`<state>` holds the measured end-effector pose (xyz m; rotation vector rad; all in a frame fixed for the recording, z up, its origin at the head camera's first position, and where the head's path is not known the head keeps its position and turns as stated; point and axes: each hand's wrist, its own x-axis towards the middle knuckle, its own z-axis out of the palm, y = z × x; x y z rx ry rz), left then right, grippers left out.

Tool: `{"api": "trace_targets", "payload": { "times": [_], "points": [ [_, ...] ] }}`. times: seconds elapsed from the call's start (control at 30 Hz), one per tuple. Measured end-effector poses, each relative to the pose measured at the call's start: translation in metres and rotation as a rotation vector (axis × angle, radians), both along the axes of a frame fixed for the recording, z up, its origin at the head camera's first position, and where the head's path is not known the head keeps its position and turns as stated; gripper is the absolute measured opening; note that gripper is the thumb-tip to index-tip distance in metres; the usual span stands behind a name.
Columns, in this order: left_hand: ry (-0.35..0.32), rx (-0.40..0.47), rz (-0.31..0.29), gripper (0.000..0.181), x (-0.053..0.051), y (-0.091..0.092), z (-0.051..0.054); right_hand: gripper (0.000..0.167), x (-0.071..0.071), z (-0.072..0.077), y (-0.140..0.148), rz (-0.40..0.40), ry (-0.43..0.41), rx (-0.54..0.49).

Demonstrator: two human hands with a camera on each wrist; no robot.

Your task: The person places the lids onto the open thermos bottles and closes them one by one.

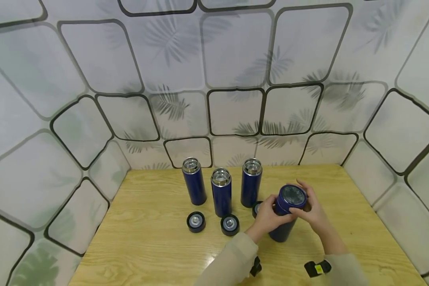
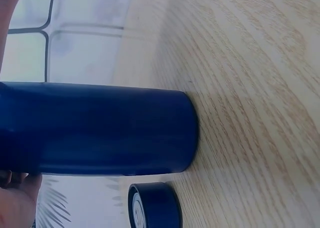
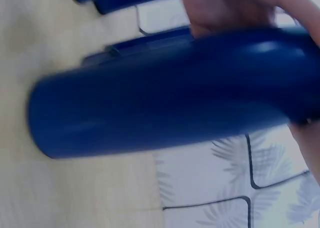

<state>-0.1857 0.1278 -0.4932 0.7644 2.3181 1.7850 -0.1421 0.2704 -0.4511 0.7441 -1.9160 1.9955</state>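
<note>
Left hand (image 1: 270, 217): fingers curled round a lidded dark-blue cylindrical bottle (image 1: 281, 232)
Right hand (image 1: 314, 211): fingers gripping its top
Bottle: between both hands' fingers
Left of fingers: three lidless blue silver-necked bottles (image 1: 222, 198)

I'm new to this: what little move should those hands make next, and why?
I'd probably twist the lid off the capped bottle. The left hand and right hand both grip it near the top, while three open bottles stand nearby, with loose lids on the table in front of them.
</note>
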Motion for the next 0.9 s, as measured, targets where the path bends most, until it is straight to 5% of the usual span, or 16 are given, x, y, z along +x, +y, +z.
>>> {"api": "trace_targets", "payload": {
  "times": [0.07, 0.13, 0.4, 0.53, 0.63, 0.8, 0.9],
  "points": [
    [-0.002, 0.011, -0.004, 0.048, 0.000, 0.000, 0.000, 0.075, -0.003, 0.003, 0.006, 0.080, 0.021, 0.009],
    [-0.002, 0.018, -0.009, 0.048, 0.001, 0.000, 0.001, 0.076, -0.003, 0.005, 0.009, 0.064, -0.003, 0.051],
    [0.012, 0.030, -0.015, 0.047, 0.003, -0.002, 0.001, 0.073, 0.007, 0.005, -0.011, -0.434, -0.167, 0.319],
    [0.007, 0.032, -0.009, 0.046, 0.003, -0.002, 0.001, 0.077, 0.008, 0.004, -0.019, -0.528, -0.162, 0.353],
    [0.010, 0.025, -0.010, 0.048, 0.003, -0.002, 0.002, 0.078, 0.006, -0.001, -0.015, -0.402, -0.037, 0.253],
    [-0.025, 0.022, -0.021, 0.050, 0.004, 0.000, 0.002, 0.082, 0.000, -0.004, 0.002, 0.020, 0.114, 0.052],
    [-0.035, 0.022, -0.016, 0.050, 0.004, -0.001, 0.002, 0.084, 0.000, -0.001, 0.006, 0.049, 0.083, 0.054]
  ]
}}
